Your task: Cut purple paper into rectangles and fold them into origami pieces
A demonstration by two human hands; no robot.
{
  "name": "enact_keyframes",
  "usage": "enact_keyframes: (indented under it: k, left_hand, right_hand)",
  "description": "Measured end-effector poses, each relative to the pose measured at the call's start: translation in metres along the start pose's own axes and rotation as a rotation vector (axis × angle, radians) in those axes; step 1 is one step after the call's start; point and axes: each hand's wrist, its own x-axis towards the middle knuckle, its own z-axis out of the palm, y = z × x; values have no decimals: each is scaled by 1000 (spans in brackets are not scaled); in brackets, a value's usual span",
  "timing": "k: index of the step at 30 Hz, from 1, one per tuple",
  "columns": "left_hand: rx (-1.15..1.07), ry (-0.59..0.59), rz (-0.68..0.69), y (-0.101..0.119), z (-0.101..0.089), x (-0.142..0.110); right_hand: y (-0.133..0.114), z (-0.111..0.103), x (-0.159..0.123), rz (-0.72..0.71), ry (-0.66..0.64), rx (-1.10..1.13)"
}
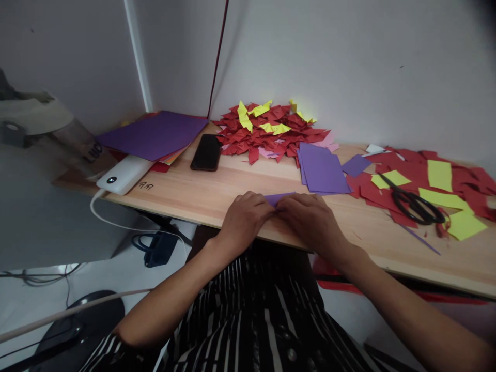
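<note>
A small purple paper piece (278,198) lies on the wooden table (201,194) near its front edge. My left hand (244,219) and my right hand (310,219) both rest on it, fingers curled and pressed down on the paper from either side. Most of the piece is hidden under my fingers. Just behind my hands lies a stack of purple paper squares (322,169).
A heap of folded red and yellow paper shapes (271,129) sits at the back. Black scissors (414,204) lie among red and yellow scraps (442,181) at right. A black phone (206,152), a white power bank (124,174) and large purple sheets (155,134) lie at left.
</note>
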Motion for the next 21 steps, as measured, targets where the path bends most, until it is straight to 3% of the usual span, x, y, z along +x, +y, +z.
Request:
enact_keyframes:
  k: [9,16,21]
  left_hand:
    - [-79,81,-108,1,-1,-2]
    - [-46,115,-149,3,-7,-1]
    - [6,79,-151,0,-9,-3]
  right_hand:
    - [5,-7,18,191,-69,321]
    - [13,-4,41,217,-218,316]
    - [11,0,50,202,-237,245]
